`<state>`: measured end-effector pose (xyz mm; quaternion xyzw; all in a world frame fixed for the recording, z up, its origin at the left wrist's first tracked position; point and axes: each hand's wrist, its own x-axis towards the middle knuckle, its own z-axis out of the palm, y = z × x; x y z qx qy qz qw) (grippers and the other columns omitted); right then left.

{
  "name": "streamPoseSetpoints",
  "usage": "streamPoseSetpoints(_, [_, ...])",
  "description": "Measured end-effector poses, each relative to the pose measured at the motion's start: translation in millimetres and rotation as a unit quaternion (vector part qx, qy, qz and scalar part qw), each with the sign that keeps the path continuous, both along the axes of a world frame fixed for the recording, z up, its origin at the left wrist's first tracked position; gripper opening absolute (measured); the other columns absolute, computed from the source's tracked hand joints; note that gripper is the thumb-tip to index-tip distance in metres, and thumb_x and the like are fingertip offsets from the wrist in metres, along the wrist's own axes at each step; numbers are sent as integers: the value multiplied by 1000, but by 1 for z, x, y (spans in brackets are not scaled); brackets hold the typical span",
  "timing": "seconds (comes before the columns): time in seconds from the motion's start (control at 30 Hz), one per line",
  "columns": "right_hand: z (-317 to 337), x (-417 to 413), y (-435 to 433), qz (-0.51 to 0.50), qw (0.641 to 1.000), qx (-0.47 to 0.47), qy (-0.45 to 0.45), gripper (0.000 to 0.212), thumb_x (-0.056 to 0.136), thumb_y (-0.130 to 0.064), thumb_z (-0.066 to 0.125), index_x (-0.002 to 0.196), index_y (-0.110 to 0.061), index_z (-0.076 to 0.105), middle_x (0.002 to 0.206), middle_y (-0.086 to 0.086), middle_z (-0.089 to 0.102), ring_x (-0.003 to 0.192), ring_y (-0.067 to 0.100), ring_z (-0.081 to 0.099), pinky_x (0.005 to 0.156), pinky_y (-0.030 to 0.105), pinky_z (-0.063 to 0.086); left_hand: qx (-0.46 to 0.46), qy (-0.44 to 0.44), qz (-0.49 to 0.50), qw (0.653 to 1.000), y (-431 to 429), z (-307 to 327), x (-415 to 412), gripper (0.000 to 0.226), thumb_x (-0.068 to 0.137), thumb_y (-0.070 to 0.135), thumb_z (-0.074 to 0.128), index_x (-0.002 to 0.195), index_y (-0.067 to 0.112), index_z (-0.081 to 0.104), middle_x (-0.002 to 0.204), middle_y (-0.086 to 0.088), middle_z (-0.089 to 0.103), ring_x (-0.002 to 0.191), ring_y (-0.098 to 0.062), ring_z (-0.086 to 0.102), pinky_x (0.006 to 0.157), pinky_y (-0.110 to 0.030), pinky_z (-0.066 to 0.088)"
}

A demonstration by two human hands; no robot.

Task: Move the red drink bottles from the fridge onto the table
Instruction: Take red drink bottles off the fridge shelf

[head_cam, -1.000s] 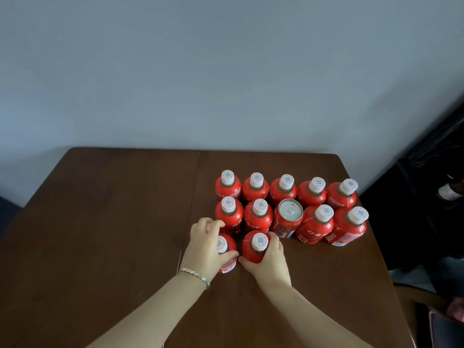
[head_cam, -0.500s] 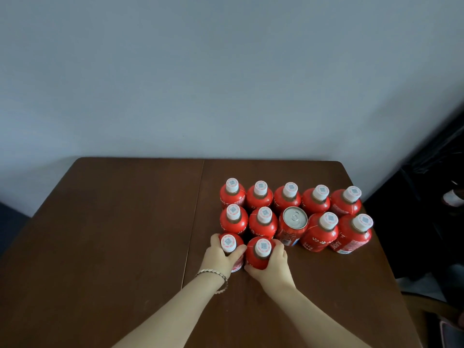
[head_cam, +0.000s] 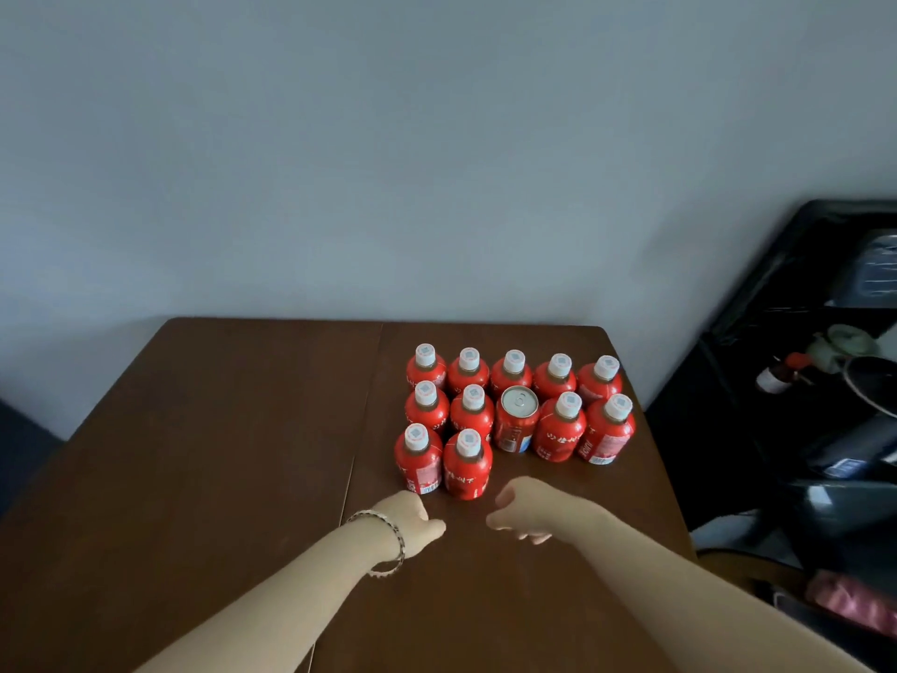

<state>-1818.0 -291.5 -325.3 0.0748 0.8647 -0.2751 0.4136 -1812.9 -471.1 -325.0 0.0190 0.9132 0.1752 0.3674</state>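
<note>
Eleven red bottles (head_cam: 467, 466) and one can (head_cam: 517, 422) stand tightly packed on the table (head_cam: 218, 454), both loosely curled, empty hands, left hand (head_cam: 412, 522) and right hand (head_cam: 526, 512), just beside the front pair, where a stray knock could topple neighbours.

On your table (head_cam: 204, 459) the bottles (head_cam: 468, 374) stand in three rows right of its centre seam, a can (head_cam: 517, 420) mid second row, your hands nearer

White characters run across the red drink bottles (head_cam: 558, 432) at the cluster's four o'clock side, too blurred to read; caps carry unreadable square codes.
</note>
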Motion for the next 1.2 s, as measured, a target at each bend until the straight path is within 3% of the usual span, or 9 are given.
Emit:
streamPoseSetpoints(0.07, [13, 7, 10, 20, 999, 37, 33, 43, 88, -33, 57, 123, -7, 55, 106, 10, 63, 86, 18, 59, 79, 29, 51, -1, 35, -55, 998, 6, 15, 3, 45, 89, 30, 43, 50, 13, 29, 52, -1, 29, 47, -13, 29, 52, -27, 28])
streamPoseSetpoints(0.17, [36, 32, 22, 0, 994, 77, 75, 47, 88, -36, 58, 130, -15, 49, 125, 2, 55, 109, 17, 56, 91, 29, 48, 27, 62, -106, 992, 23, 37, 9, 35, 90, 33, 45, 63, 12, 47, 64, -2, 44, 65, -19, 48, 68, -30, 39])
streamPoseSetpoints(0.3, [60, 88, 43, -78, 982, 123, 124, 47, 89, -36, 56, 132, -18, 47, 125, 1, 55, 108, 17, 55, 87, 26, 47, 61, 121, -200, 970, 59, 61, 23, 27, 90, 37, 48, 98, 15, 60, 93, -2, 63, 90, -21, 60, 74, -30, 45])
streamPoseSetpoints(0.4, [77, 149, 58, -159, 960, 164, 161, 42, 89, -34, 53, 128, -20, 49, 120, 0, 57, 105, 18, 57, 79, 25, 45, 86, 144, -309, 936, 93, 77, 51, 24, 90, 37, 47, 100, 19, 58, 100, -1, 63, 90, -18, 59, 72, -28, 45])
streamPoseSetpoints(0.57, [111, 290, 80, -295, 915, 222, 164, 34, 90, -31, 51, 121, -20, 54, 118, 1, 60, 104, 21, 58, 87, 29, 49, 140, 161, -463, 860, 159, 106, 142, 24, 89, 34, 45, 98, 17, 60, 102, -2, 64, 92, -21, 60, 80, -31, 48])
streamPoseSetpoints(0.73, [155, 473, 82, -420, 841, 315, 135, 30, 90, -27, 50, 116, -15, 58, 112, 6, 63, 95, 25, 59, 79, 28, 49, 198, 142, -625, 742, 229, 136, 290, 21, 89, 32, 46, 92, 16, 58, 101, -6, 65, 95, -24, 60, 80, -28, 44])
streamPoseSetpoints(0.9, [206, 664, 45, -559, 716, 399, 121, 30, 92, -31, 53, 120, -23, 56, 116, 1, 61, 107, 21, 56, 72, 22, 34, 268, 164, -739, 596, 270, 179, 477, 29, 87, 28, 47, 94, 6, 64, 104, -13, 66, 96, -29, 60, 80, -29, 47])
streamPoseSetpoints(1.03, [244, 804, 0, -645, 629, 425, 84, 27, 90, -27, 53, 114, -20, 61, 116, 5, 63, 103, 24, 60, 85, 28, 45, 322, 164, -795, 487, 272, 219, 633, 29, 89, 26, 47, 102, 7, 65, 109, -13, 65, 99, -29, 59, 80, -28, 46])
streamPoseSetpoints(1.2, [281, 976, -62, -709, 538, 456, 22, 24, 90, -28, 52, 109, -17, 61, 111, 2, 64, 99, 23, 59, 77, 28, 46, 365, 152, -838, 375, 257, 259, 831, 31, 91, 24, 45, 108, 6, 63, 113, -11, 64, 104, -26, 59, 82, -26, 45])
